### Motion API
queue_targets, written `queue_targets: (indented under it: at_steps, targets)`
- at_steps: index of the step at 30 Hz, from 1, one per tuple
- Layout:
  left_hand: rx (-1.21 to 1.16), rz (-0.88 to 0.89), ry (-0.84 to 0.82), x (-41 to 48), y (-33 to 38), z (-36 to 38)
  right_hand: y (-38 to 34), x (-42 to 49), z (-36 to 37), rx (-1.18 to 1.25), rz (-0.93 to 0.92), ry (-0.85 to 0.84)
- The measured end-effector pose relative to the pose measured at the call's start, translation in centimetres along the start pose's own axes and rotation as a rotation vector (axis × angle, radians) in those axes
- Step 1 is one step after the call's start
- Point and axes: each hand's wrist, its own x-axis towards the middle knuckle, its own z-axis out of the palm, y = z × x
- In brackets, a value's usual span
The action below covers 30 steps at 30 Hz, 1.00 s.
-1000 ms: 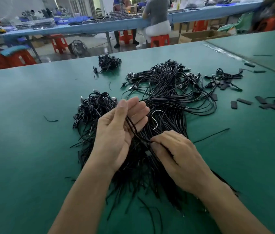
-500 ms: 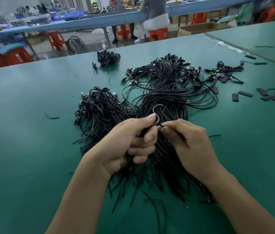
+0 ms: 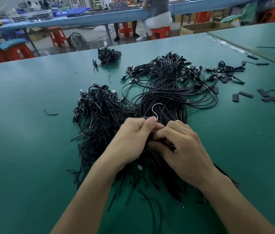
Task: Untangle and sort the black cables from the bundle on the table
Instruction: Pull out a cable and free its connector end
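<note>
Two hands closer than before, left hand (image 3: 133, 141), right hand (image 3: 185, 154), both pinching strands of the black cable bundle (image 3: 163, 95)

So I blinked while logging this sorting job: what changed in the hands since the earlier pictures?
The left hand, open a second ago with strands across its fingers, has curled round black cables at the bundle's middle. The right hand moved up to meet it and grips strands beside it. The white wire, the left pile and the loose sleeves lie as before.
</note>
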Motion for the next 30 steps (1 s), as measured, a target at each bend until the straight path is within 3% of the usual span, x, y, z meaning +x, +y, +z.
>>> queue_targets:
  at_steps: [7, 14, 17, 22, 30]
  targets:
    - [0.002, -0.199, -0.257, -0.5, 0.4, -0.5, 0.1, 0.3, -0.5, 0.33, 0.184, 0.08]
    - [-0.291, -0.242, -0.413, -0.8, 0.4, -1.5, 0.0, 0.5, -1.1, 0.506, 0.216, -0.044]
    - [-0.299, -0.245, -0.391, -0.7, 0.4, -1.3, 0.2, 0.5, -1.2, 0.482, 0.232, -0.05]
    - [-0.14, -0.186, -0.183, -0.3, 0.1, -0.2, 0.1, 0.5, -0.9, 0.31, 0.276, -0.066]
    - [-0.321, -0.216, -0.258, -0.7, 0.7, 0.3, -1.3, 0.8, -0.6, 0.216, 0.238, 0.138]
